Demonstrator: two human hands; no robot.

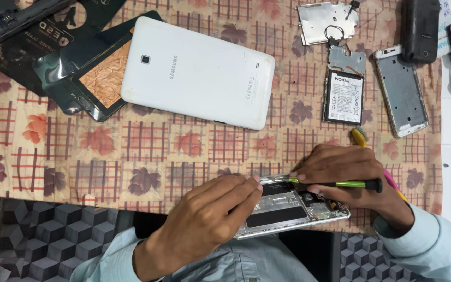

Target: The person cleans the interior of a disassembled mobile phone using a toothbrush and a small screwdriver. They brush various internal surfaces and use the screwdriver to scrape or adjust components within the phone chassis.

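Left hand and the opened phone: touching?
Touching. The head view shows the left hand resting on the opened phone, its fingers pressed on the upper edge while the right hand holds a screwdriver.

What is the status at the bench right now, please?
Left hand steadies the opened phone. Right hand holds a green screwdriver over it. White tablet and battery lie apart, nothing in the way.
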